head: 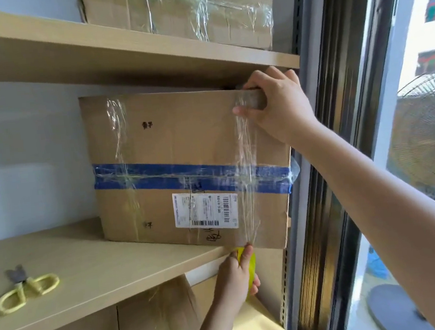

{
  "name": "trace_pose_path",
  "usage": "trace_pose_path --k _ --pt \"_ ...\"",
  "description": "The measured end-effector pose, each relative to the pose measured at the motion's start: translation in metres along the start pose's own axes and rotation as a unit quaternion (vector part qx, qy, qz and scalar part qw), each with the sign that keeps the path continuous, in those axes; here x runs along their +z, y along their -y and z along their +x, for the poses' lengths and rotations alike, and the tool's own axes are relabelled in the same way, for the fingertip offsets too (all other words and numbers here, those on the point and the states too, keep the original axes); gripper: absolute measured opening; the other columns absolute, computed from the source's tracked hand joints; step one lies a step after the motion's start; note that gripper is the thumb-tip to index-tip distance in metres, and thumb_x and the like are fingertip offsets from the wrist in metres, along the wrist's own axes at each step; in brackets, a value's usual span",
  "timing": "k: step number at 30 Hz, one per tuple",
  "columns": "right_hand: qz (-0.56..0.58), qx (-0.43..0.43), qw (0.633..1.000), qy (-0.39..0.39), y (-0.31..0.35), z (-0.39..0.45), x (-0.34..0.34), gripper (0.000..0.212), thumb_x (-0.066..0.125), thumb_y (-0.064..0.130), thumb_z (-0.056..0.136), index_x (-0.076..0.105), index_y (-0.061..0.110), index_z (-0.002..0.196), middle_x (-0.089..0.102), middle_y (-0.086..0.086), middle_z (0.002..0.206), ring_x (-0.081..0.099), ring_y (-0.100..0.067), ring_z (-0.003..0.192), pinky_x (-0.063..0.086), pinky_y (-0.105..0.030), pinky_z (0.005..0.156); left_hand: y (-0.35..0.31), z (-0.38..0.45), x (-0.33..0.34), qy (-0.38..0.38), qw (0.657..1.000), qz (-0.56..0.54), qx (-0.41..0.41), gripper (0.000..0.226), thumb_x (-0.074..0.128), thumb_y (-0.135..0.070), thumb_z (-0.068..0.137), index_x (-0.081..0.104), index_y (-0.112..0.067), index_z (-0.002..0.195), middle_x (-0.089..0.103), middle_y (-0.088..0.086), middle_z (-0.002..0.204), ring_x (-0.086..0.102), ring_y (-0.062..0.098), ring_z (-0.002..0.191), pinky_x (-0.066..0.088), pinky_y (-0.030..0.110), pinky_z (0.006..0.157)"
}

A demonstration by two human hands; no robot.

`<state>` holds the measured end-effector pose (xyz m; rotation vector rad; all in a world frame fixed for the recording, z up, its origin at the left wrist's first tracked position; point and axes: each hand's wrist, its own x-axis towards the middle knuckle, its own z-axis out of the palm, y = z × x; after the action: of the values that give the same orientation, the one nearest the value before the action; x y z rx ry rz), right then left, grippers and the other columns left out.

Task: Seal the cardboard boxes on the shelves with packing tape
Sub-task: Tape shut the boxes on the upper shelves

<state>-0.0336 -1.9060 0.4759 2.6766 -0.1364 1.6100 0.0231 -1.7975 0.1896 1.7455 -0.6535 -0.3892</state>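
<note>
The cardboard box [190, 167] stands at the middle shelf's [94, 275] right end. The right hand [277, 104] grips a tape roll [251, 100] at its top edge; the left hand [236, 276] pinches a yellow cutter [250, 264] below, clear tape strip [247, 175] stretched between.

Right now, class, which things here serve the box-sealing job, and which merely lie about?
In use:
middle box
clear tape strip
tape roll, gripped by left hand
right hand, holding the strip's top end
scissors, likely for cutting

Lying about:
standing fan
upper box, already taped
</note>
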Motion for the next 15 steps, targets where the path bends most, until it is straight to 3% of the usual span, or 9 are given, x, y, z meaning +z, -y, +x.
trace_pose_path --k 4,8,11,15 --pt "0.044 -0.010 0.999 -0.014 -0.003 -0.004 0.000 0.043 0.069 0.054 0.082 0.062 0.025 0.113 0.056 0.006 0.117 0.040 -0.024 0.112 0.032 -0.029 0.081 0.003 0.009 0.001 0.054 0.992 -0.112 0.003 0.057 0.040 -0.056 0.092 0.058 -0.002 0.104 0.075 0.006 0.081 0.066 0.018 0.055 0.054 0.026 0.054" --pt "0.061 -0.047 0.994 -0.081 0.014 -0.030 -0.022 0.038 0.072 0.049 0.081 0.064 0.023 0.108 0.052 0.013 0.106 0.041 -0.023 0.105 0.041 -0.036 0.082 0.004 -0.001 0.007 0.029 0.986 -0.161 0.019 0.060 0.042 -0.052 0.088 0.055 0.001 0.114 0.077 0.004 0.097 0.070 0.019 0.063 0.056 0.026 0.056" --pt "0.064 -0.066 0.985 -0.145 0.029 -0.059 -0.037 0.040 0.072 0.050 0.080 0.067 0.019 0.105 0.055 0.009 0.103 0.041 -0.021 0.100 0.045 -0.041 0.080 0.002 -0.018 0.006 0.025 0.986 -0.156 0.049 0.053 0.042 -0.048 0.090 0.054 -0.003 0.116 0.076 0.001 0.102 0.070 0.023 0.065 0.056 0.027 0.059" --pt "0.066 -0.082 0.978 -0.177 0.043 -0.065 -0.060 0.033 0.072 0.045 0.082 0.072 0.018 0.101 0.048 0.016 0.098 0.039 -0.016 0.096 0.041 -0.031 0.079 -0.006 -0.048 0.005 0.029 0.984 -0.149 0.091 0.038 0.046 -0.037 0.097 0.058 -0.004 0.112 0.076 0.002 0.101 0.069 0.023 0.060 0.053 0.026 0.059"
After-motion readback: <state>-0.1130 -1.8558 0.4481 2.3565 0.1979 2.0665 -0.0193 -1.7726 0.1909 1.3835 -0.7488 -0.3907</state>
